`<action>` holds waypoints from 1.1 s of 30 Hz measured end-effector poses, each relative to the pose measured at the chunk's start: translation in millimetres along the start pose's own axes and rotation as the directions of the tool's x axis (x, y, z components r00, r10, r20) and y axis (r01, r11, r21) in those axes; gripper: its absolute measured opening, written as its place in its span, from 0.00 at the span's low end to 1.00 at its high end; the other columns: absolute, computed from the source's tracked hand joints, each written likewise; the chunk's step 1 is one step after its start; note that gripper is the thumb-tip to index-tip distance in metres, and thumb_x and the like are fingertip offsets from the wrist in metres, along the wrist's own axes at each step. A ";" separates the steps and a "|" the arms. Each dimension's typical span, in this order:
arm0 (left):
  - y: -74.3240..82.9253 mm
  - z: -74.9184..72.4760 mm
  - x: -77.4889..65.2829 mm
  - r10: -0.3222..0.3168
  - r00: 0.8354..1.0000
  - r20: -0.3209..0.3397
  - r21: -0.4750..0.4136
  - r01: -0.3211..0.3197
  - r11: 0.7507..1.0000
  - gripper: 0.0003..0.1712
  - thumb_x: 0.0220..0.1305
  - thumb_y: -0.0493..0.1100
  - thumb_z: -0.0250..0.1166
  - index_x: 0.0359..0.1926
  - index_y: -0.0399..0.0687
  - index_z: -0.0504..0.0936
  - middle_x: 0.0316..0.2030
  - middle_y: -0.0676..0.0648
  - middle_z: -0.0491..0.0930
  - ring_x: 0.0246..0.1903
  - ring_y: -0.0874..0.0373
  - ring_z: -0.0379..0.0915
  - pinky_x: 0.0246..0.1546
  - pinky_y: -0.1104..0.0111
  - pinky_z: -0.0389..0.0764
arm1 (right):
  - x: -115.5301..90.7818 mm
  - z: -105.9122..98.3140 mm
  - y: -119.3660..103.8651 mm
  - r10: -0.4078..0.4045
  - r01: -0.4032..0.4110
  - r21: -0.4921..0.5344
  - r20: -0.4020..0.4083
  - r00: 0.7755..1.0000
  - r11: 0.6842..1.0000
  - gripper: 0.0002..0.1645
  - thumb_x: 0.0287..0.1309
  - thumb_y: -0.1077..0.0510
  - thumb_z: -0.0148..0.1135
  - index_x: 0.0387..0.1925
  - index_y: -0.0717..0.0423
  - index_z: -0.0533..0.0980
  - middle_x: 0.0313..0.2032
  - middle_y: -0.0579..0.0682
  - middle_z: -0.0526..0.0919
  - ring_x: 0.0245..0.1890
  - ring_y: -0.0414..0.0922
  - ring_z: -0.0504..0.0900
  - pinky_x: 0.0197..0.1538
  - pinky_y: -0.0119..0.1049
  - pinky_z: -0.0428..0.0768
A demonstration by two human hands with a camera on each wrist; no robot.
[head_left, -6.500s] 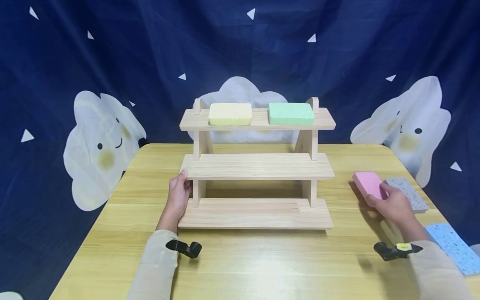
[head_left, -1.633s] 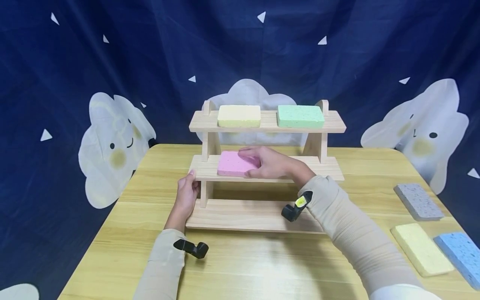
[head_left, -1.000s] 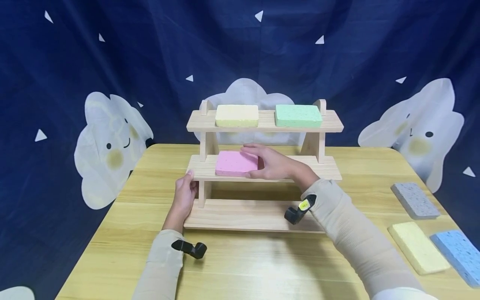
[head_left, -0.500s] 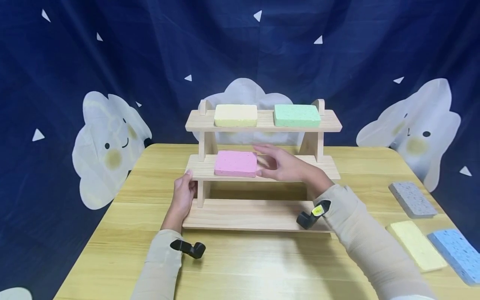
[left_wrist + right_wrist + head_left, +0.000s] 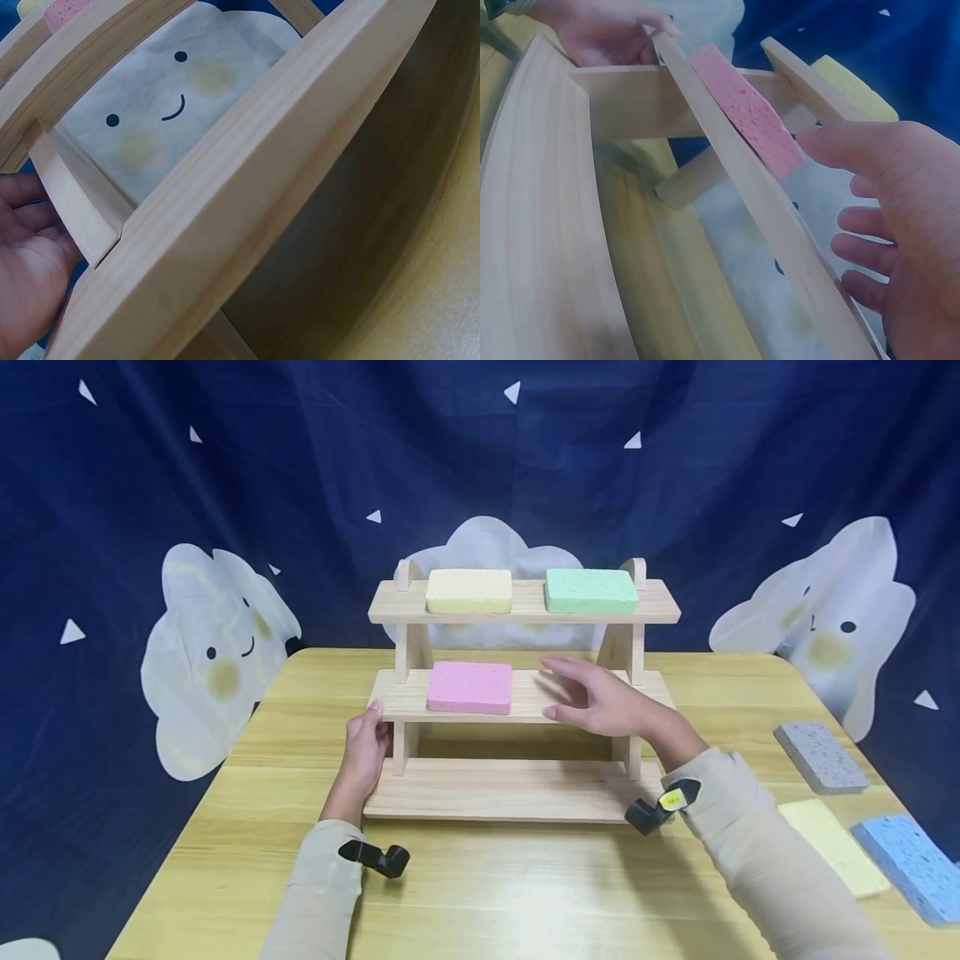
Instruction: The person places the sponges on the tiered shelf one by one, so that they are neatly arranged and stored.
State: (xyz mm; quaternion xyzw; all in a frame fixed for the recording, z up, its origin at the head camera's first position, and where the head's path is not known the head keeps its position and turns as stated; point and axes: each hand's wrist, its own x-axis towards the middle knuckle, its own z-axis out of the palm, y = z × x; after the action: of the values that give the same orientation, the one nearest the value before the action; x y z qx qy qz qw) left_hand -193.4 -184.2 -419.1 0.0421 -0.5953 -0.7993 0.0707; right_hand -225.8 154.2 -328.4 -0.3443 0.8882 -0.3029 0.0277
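A three-tier wooden shelf (image 5: 495, 789) stands on the table. On its middle tier, left of centre, lies a pink sponge (image 5: 469, 687). My right hand (image 5: 600, 697) is just right of that sponge, over the same tier, thumb and fingers spread with nothing between them. My left hand (image 5: 363, 758) grips the left end of the middle tier, thumb on top; its fingers (image 5: 30, 210) show beside the upright in the left wrist view. A pale yellow sponge (image 5: 469, 591) and a green sponge (image 5: 592, 591) lie on the top tier.
To the right on the table (image 5: 247, 860) lie a grey speckled sponge (image 5: 821, 757), a second yellow sponge (image 5: 836, 847) partly hidden by the right sleeve, and a blue sponge (image 5: 907, 867). A dark blue curtain (image 5: 322, 460) with cloud faces hangs behind.
The pink sponge was taken from the right side of the table, set on the middle tier and let go. My right hand has since drawn off rightward; the left stays on the shelf.
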 end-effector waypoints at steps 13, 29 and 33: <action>-1.6 -2.0 -0.7 -0.008 1.000 0.005 0.010 0.008 1.000 0.17 0.73 0.45 0.43 0.31 0.43 0.72 0.28 0.52 0.70 0.31 0.63 0.66 0.39 0.74 0.72 | -37.5 -11.3 11.6 0.064 -0.064 0.007 -0.048 0.997 0.998 0.41 0.56 0.51 0.64 0.67 0.60 0.60 0.67 0.61 0.61 0.67 0.58 0.59 0.66 0.57 0.57; -1.7 -2.2 -0.3 -0.002 1.000 0.003 0.042 0.002 0.999 0.19 0.73 0.45 0.41 0.43 0.32 0.71 0.30 0.53 0.72 0.33 0.64 0.68 0.42 0.74 0.72 | -89.5 -23.0 24.3 0.085 -0.088 -0.010 -0.171 0.982 0.996 0.39 0.56 0.56 0.65 0.65 0.64 0.62 0.64 0.64 0.64 0.65 0.63 0.61 0.68 0.33 0.56; -1.3 -1.5 0.1 0.003 1.000 0.007 0.045 -0.004 0.999 0.21 0.73 0.45 0.41 0.46 0.30 0.70 0.30 0.53 0.73 0.34 0.64 0.68 0.42 0.74 0.72 | -103.6 -26.9 25.9 0.082 -0.096 -0.058 -0.208 0.975 0.994 0.38 0.55 0.57 0.66 0.65 0.63 0.63 0.63 0.64 0.67 0.61 0.62 0.66 0.60 0.18 0.54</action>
State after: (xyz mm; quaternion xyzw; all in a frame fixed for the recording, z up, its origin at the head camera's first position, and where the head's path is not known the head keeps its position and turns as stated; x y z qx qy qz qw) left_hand -193.4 -185.3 -420.8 0.0400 -0.6133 -0.7858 0.0691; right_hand -169.3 248.3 -337.4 -0.2718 0.9106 -0.3050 -0.0620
